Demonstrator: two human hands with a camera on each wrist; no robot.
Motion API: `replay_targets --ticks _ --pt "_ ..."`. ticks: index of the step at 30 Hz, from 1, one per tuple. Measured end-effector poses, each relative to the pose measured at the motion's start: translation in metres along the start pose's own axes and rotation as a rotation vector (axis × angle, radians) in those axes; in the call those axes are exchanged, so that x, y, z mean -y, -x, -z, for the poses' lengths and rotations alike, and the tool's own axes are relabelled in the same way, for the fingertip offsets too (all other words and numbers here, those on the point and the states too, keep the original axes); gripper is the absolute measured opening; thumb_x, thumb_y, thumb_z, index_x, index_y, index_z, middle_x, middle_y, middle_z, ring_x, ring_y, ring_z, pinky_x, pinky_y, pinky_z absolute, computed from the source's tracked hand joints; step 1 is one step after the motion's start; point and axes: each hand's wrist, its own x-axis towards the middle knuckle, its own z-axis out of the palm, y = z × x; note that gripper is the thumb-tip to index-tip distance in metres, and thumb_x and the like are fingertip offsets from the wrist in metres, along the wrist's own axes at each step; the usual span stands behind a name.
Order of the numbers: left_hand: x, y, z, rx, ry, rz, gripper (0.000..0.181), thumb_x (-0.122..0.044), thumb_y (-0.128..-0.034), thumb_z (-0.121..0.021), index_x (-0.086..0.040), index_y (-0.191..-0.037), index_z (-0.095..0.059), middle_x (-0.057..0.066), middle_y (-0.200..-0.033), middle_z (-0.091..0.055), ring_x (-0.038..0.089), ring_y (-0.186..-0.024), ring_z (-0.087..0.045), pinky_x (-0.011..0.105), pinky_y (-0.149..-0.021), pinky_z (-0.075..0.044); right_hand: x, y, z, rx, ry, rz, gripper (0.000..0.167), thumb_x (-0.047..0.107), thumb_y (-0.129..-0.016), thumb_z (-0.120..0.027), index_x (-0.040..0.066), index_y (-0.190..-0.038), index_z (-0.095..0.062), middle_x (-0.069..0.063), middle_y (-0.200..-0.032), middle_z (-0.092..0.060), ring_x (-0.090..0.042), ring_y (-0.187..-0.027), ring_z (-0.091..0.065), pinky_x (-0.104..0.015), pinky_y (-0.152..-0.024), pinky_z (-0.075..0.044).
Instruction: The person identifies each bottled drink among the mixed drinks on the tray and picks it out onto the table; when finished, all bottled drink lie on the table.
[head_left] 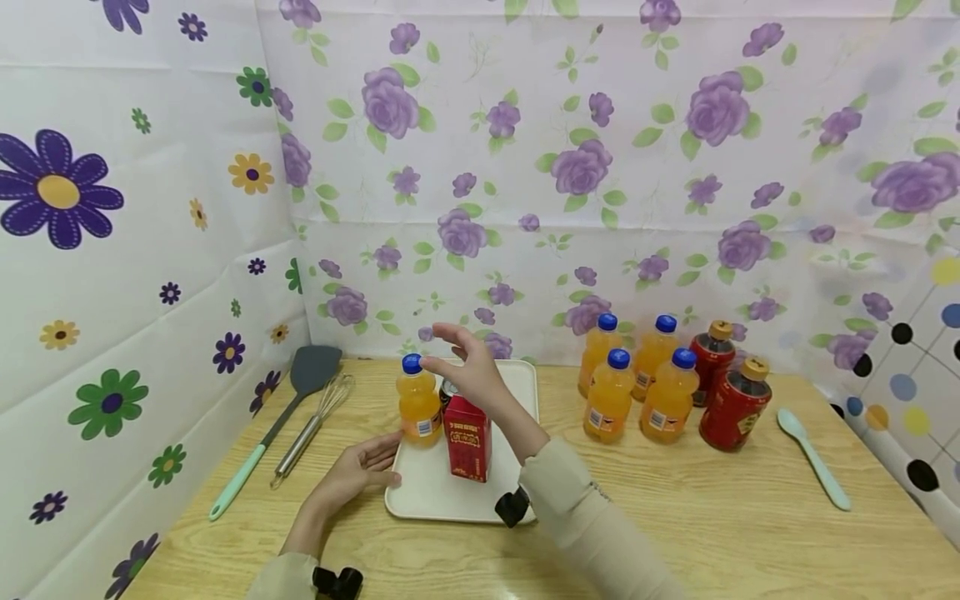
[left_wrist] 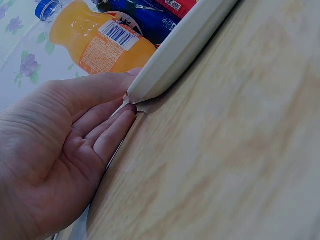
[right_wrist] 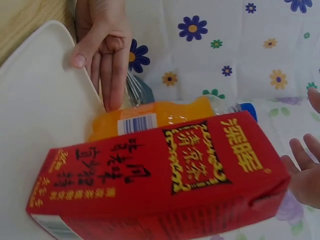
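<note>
A cream tray (head_left: 420,502) holds an orange drink bottle (head_left: 417,406) with a blue cap, a red drink carton (head_left: 468,442) and a dark blue can (left_wrist: 137,20), the can mostly hidden behind the carton. My left hand (head_left: 352,475) pinches the tray's left rim, thumb above and fingertips at the underside, as the left wrist view shows. Over the carton, my right hand (head_left: 474,371) is held with thumb and fingers spread apart. Its thumb reaches close to the bottle's cap; whether they touch I cannot tell. Nothing is in its grasp.
Several orange drink bottles (head_left: 609,396) and two red-labelled dark bottles (head_left: 737,406) stand right of the tray. A pale green spoon (head_left: 813,458) lies farther right. Left of the tray lie a spatula (head_left: 277,429) and a whisk (head_left: 311,429). Flowered cloths (head_left: 525,183) enclose the wooden table (head_left: 675,517).
</note>
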Motion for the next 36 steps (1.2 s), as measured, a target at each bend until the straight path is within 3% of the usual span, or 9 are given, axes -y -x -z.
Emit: replay_targets --ticks 7,14,27,36 --pt "0.0 0.0 0.001 0.003 0.003 -0.005 0.076 -0.007 -0.0832 -0.075 0.003 -0.148 -0.037 0.025 -0.154 -0.035 0.042 -0.14 -0.039 0.026 -0.11 -0.048 -0.006 -0.017 -0.014 0.017 -0.061 -0.102 0.052 0.021 -0.092 -0.068 0.006 -0.138 -0.052 -0.013 -0.141 -0.056 -0.029 -0.135 -0.049 -0.045 -0.12 -0.038" --pt "0.001 0.002 0.002 0.01 0.014 -0.034 0.075 -0.006 -0.0834 -0.075 0.005 -0.147 -0.037 0.028 -0.153 -0.035 0.044 -0.14 -0.038 0.023 -0.108 -0.048 -0.019 -0.023 -0.027 0.024 0.004 -0.12 0.05 0.024 -0.092 -0.069 0.007 -0.137 -0.054 -0.012 -0.135 -0.062 -0.029 -0.128 -0.056 -0.042 -0.114 -0.046" --pt "-0.001 0.001 0.002 0.015 0.0 -0.014 0.075 -0.008 -0.0837 -0.075 0.003 -0.148 -0.038 0.026 -0.154 -0.035 0.042 -0.141 -0.039 0.027 -0.111 -0.047 -0.025 -0.023 -0.026 0.08 0.036 -0.212 0.053 0.024 -0.09 -0.07 0.005 -0.137 -0.055 -0.015 -0.135 -0.061 -0.033 -0.124 -0.058 -0.045 -0.106 -0.052" --pt "-0.002 0.002 0.002 0.018 0.003 -0.021 0.074 -0.006 -0.0842 -0.074 0.004 -0.147 -0.037 0.025 -0.154 -0.034 0.043 -0.141 -0.037 0.026 -0.111 -0.047 -0.024 -0.025 -0.029 0.085 0.101 -0.264 0.044 0.022 -0.09 -0.071 0.007 -0.129 -0.062 -0.013 -0.129 -0.065 -0.031 -0.123 -0.058 -0.047 -0.106 -0.052"
